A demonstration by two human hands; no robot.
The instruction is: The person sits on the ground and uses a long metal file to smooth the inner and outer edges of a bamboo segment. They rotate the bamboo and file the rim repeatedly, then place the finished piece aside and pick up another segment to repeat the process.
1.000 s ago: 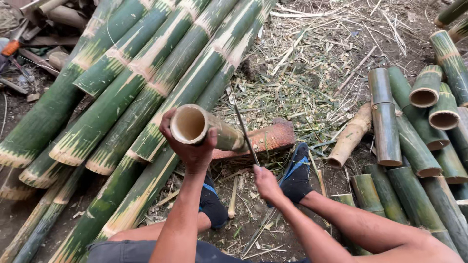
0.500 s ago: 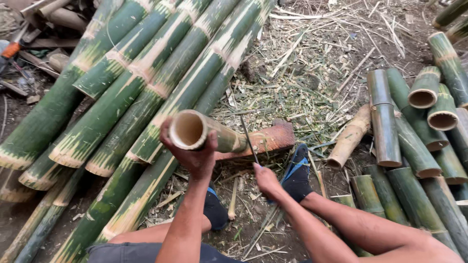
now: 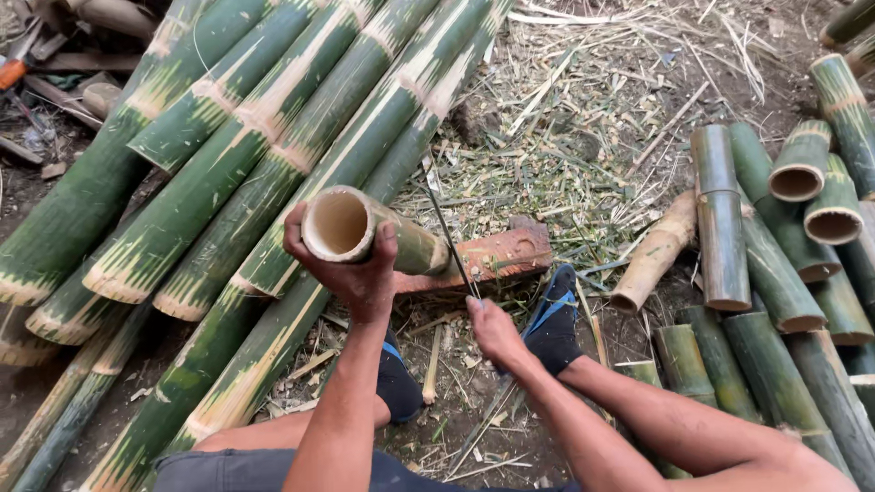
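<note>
My left hand (image 3: 351, 271) grips the open near end of a short hollow bamboo section (image 3: 369, 232), holding it tilted with its far end resting on a reddish wooden block (image 3: 497, 257). My right hand (image 3: 492, 328) holds a thin dark blade (image 3: 448, 239) by its handle, the blade standing against the right side of the bamboo section. My feet in dark footwear (image 3: 551, 319) sit just below the block.
Long green bamboo poles (image 3: 237, 155) lie stacked on the left. Several cut bamboo pieces (image 3: 775, 237) are piled on the right. Bamboo shavings and splinters (image 3: 583, 118) litter the dirt ground. Tools and scrap wood (image 3: 36, 73) lie at far left.
My left hand has shifted its grip slightly on the bamboo section's end. The blade and right hand stay beside it, moved only a little.
</note>
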